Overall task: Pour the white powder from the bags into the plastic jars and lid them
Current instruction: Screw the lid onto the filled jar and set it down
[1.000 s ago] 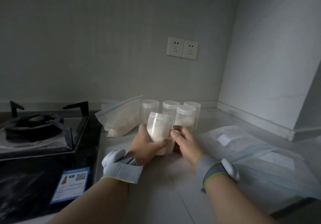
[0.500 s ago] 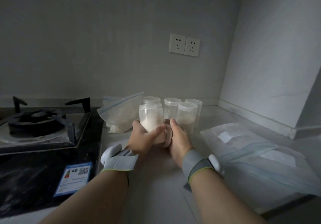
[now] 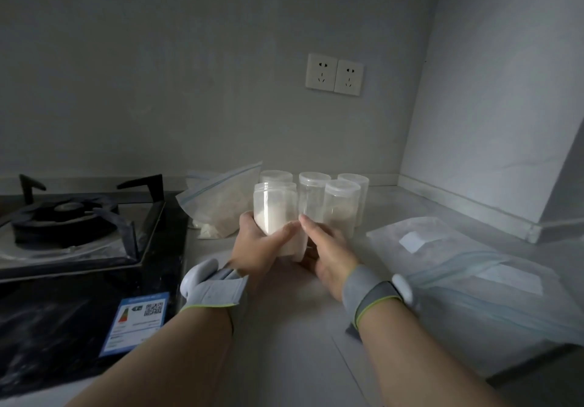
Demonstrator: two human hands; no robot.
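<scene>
Powder, white and soft, sits in the tall clear plastic jar with a clear lid (image 3: 274,214), in the middle of the pale grey counter (image 3: 284,337). The left hand (image 3: 256,248) is curled round its lower half and holds it. The right hand (image 3: 330,253) lies against the other side. Its fingers (image 3: 311,228) are almost straight, touching but not wrapping. I cannot tell if the jar stands on the counter or is lifted a little.

Four more lidded clear jars (image 3: 343,214) stand packed together just behind, from twelve to two o'clock. A see-through zip bag with white powder inside (image 3: 218,207) leans at ten o'clock. Flat zip bags (image 3: 458,267) lie at four o'clock, and a black gas stove (image 3: 63,220) is at nine o'clock.

A push too far back could bump the packed jars and tip one over. If the lid is loose, a tilt could spill powder.
</scene>
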